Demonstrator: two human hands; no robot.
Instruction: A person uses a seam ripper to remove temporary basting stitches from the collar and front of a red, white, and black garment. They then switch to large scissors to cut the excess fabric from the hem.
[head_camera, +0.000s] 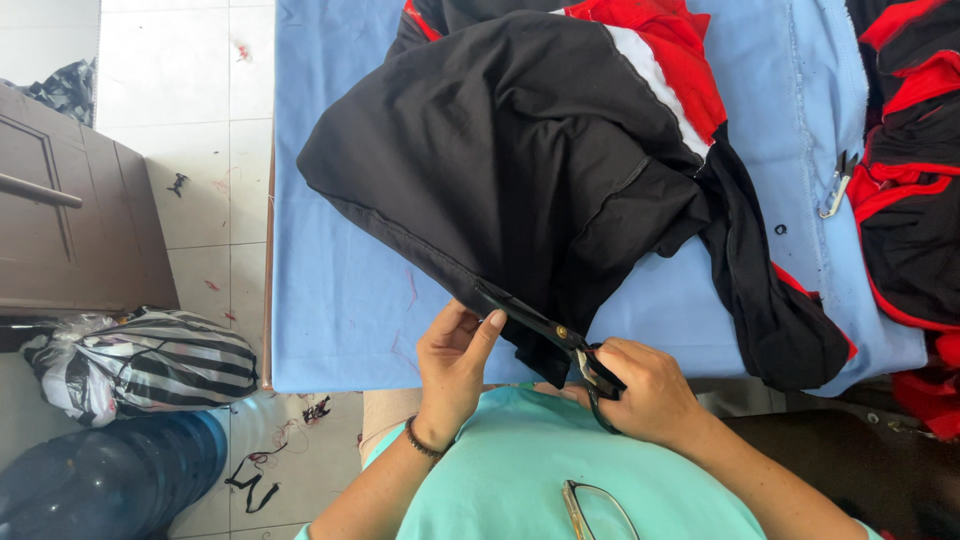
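— What is your work resting on?

— You have a table covered in a flat light-blue cloth (340, 300), filling the middle and upper part of the frame.

— And what lies on it?

— A large black garment with red and white panels (520, 170) sprawls across the centre. At the right edge you have a heap of black and red fabric pieces (915, 200), and just beside it a small metal thread clipper (838, 185).

Bare blue cloth (340, 300) left of the black garment (500, 160) lies open.
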